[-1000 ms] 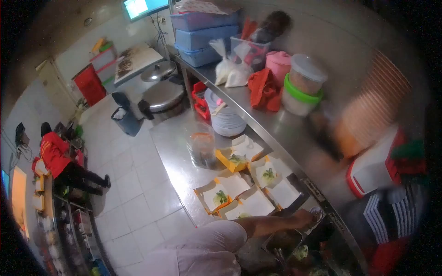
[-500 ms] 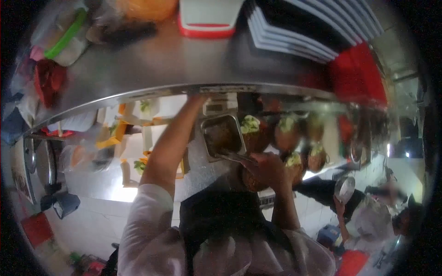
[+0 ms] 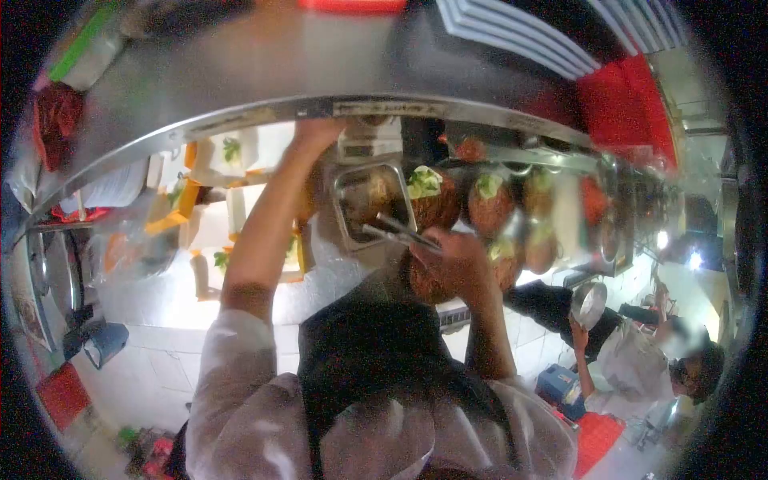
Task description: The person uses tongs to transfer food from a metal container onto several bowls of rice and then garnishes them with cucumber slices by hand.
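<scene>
My right hand (image 3: 458, 262) is closed around metal tongs (image 3: 398, 232), whose tips reach over the near right corner of a square metal pan (image 3: 342, 210). Some brownish food lies in that pan, too blurred to name. My left arm stretches forward, and my left hand (image 3: 322, 132) is at the upper shelf's edge, beside a pale device like a scale (image 3: 370, 142); its fingers are hidden. Right of the pan stand several brown round bowls (image 3: 490, 210) topped with greens. To the left of my left arm lie open white-and-yellow boxes (image 3: 210, 220) with bits of lettuce (image 3: 232, 150).
A metal shelf (image 3: 240, 72) crosses above the counter, bearing stacked white-edged trays (image 3: 512, 36) and a red container (image 3: 628, 116). At the lower right another person (image 3: 632, 360) holds a round metal bowl (image 3: 590, 304).
The view has tilted, so the counter sits higher in it. The tong tips have shifted from inside the pan toward its near right corner. The other person's bowl has moved slightly.
</scene>
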Tool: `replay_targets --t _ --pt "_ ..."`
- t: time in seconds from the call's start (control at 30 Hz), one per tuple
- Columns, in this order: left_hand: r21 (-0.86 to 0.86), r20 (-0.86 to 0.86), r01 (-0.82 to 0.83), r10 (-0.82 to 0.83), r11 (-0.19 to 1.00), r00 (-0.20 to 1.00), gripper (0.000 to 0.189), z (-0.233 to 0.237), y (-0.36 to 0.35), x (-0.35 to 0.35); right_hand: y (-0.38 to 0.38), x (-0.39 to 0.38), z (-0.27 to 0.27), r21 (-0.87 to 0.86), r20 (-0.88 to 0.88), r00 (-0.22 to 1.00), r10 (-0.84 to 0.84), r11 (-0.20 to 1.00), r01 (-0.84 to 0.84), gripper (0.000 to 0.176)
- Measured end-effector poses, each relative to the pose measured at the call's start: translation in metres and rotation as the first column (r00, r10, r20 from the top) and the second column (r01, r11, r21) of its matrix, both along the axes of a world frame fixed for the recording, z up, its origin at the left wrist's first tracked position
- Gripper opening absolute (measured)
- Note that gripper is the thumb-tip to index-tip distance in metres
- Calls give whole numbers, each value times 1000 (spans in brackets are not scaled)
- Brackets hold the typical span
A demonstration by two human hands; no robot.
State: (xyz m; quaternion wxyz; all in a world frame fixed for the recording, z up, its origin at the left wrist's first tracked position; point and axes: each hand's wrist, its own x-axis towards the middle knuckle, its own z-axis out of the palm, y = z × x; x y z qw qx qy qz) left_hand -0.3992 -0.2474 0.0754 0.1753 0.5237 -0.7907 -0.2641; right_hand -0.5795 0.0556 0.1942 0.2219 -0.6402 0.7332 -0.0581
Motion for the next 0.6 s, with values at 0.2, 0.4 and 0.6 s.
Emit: replay_targets --t 0.2,0.4,0.6 --pt "135 -148 -218 237 967 960 38 10 186 63 -37 22 -25 93 -185 979 82 993 -65 33" --pt "247 -211 -190 244 950 946 40 -41 242 58 -69 36 -74 6 -373 921 112 993 -119 26" --pt "-32 54 -161 162 987 985 30 7 206 55 -86 38 -96 100 -361 924 123 991 -92 20"
